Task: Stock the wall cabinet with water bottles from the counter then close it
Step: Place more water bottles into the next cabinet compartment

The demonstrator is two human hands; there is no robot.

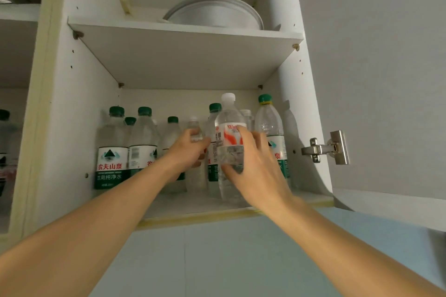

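Head view showed the right hand grasping a clear red-labelled plastic water bottle on the white cabinet's lower shelf, the left hand clasping a smaller clear bottle; seating both upright, snug beside the green-capped bottles, seemed wisest.

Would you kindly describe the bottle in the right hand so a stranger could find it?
Look at the open cabinet's lower shelf, right of centre. The right hand holds a clear bottle there; unlike its green-capped neighbours, it has a white cap and red-and-white label.
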